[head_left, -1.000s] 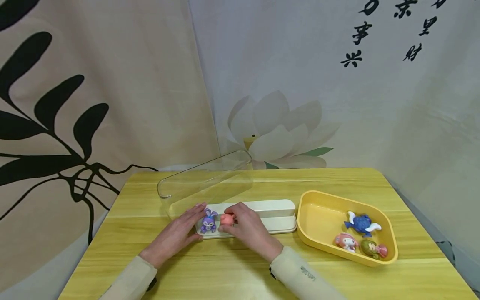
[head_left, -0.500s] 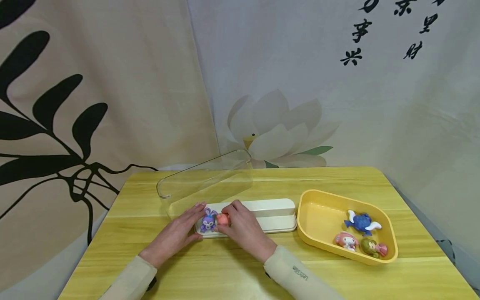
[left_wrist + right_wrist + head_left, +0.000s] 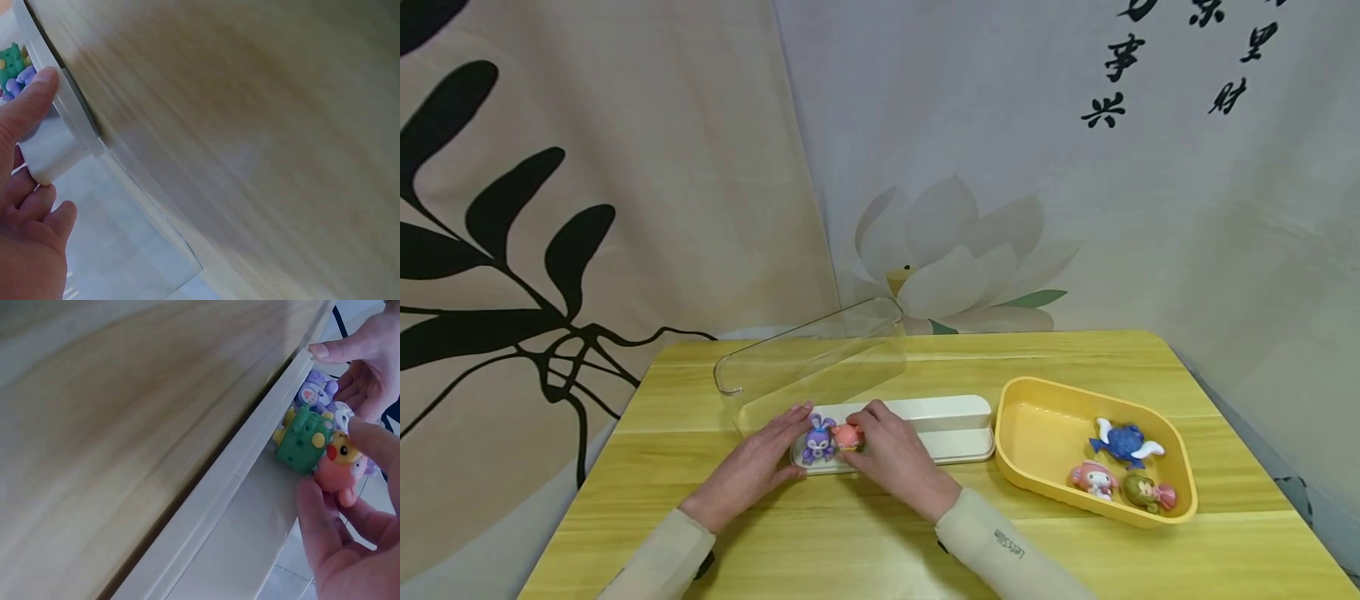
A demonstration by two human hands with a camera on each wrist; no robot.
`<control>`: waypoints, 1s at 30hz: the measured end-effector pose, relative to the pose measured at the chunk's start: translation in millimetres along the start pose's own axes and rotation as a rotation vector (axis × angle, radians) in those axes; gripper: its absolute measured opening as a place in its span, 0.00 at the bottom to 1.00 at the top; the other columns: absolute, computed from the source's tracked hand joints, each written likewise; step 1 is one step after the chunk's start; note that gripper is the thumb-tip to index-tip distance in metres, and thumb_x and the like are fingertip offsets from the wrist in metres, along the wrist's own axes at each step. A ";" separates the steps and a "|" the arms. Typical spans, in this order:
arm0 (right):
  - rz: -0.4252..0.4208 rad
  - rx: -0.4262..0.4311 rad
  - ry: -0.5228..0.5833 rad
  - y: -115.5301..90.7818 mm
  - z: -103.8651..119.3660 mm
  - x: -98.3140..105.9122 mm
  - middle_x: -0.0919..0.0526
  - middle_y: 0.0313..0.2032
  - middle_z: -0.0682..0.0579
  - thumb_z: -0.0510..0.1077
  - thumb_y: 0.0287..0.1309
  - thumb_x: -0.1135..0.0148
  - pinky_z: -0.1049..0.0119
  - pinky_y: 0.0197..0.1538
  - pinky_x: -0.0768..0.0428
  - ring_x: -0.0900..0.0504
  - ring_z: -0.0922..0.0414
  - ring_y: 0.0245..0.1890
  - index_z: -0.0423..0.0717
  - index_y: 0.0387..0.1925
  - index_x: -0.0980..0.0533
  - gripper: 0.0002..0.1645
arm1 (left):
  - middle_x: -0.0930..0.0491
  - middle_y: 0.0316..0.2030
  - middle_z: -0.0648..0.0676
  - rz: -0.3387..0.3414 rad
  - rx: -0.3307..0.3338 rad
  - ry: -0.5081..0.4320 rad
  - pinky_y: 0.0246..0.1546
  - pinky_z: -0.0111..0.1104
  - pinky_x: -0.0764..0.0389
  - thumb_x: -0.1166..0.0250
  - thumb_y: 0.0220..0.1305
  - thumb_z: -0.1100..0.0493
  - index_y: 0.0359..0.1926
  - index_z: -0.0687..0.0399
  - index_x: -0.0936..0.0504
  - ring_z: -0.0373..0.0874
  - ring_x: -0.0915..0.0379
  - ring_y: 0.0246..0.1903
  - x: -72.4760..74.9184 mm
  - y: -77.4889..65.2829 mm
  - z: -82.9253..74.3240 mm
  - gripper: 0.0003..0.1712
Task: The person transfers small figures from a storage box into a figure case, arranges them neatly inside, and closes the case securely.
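Observation:
My left hand [image 3: 752,467] holds the left end of a long, stepped white display base [image 3: 951,417], thumb on its front edge and fingers behind, as the left wrist view shows. Near that end stands a purple rabbit figurine [image 3: 817,440] with long ears. Right beside it is a small figurine [image 3: 847,436] with a pink-orange hood; the right wrist view shows its green body [image 3: 303,440] and yellow face. My right hand [image 3: 898,458] pinches this one between thumb and fingers, low over the base's front step. The hand hides part of its right side.
A clear plastic cover [image 3: 820,354] sits tilted behind the base. To the right, a yellow tray [image 3: 1075,394] holds a blue figurine with white wings [image 3: 1126,442], a pink-hooded one [image 3: 1093,481] and a green-and-pink one [image 3: 1147,493]. A curtain hangs behind the wooden table [image 3: 865,542].
My right hand has moved the pink-hooded figurine left, up against the purple rabbit, and its face has come more into view. The left hand keeps its place on the base.

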State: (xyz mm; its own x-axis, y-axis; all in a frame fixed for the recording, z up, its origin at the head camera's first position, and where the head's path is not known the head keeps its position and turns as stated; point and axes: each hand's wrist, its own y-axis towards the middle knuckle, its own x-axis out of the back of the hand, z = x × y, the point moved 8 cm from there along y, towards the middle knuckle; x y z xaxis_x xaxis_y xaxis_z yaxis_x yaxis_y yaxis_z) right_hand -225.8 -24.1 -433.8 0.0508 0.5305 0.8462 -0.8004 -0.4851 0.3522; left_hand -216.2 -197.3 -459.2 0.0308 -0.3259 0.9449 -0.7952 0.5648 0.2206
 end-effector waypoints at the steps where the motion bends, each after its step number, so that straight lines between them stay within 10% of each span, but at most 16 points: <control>1: -0.001 -0.001 0.004 -0.2 -0.3 0.4 0.20 0.42 0.53 0.53 0.54 0.19 0.73 0.35 0.18 0.22 0.63 0.35 0.43 0.51 0.17 0.28 | 0.36 0.76 0.59 -0.002 -0.003 -0.002 0.67 0.46 0.24 0.21 0.57 0.55 0.70 0.61 0.25 0.56 0.38 0.74 0.1 0.1 -0.2 0.42; 10: 0.032 -0.061 -0.001 -5.8 -6.2 9.7 0.20 0.48 0.52 0.60 0.55 0.21 0.68 0.41 0.16 0.20 0.60 0.41 0.44 0.59 0.20 0.36 | 0.35 0.76 0.59 -0.004 -0.007 -0.004 0.67 0.45 0.24 0.20 0.57 0.54 0.70 0.61 0.25 0.56 0.37 0.73 -0.7 1.4 -2.0 0.42; 30: -0.036 -0.146 0.034 -76.1 -59.2 122.2 0.29 0.73 0.48 0.64 0.66 0.33 0.39 0.72 0.29 0.35 0.43 0.75 0.47 0.72 0.28 0.41 | 0.36 0.76 0.60 -0.002 0.012 0.006 0.69 0.47 0.27 0.20 0.56 0.54 0.70 0.62 0.26 0.56 0.38 0.74 -0.4 0.3 -0.4 0.43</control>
State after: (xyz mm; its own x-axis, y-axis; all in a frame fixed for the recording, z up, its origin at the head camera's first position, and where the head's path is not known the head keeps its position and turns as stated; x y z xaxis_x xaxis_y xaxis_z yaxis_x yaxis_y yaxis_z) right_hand -194.0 118.8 -380.9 0.0628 0.5706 0.8188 -0.8770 -0.3600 0.3181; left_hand -216.3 -196.7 -459.4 0.0361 -0.3230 0.9457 -0.8024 0.5547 0.2200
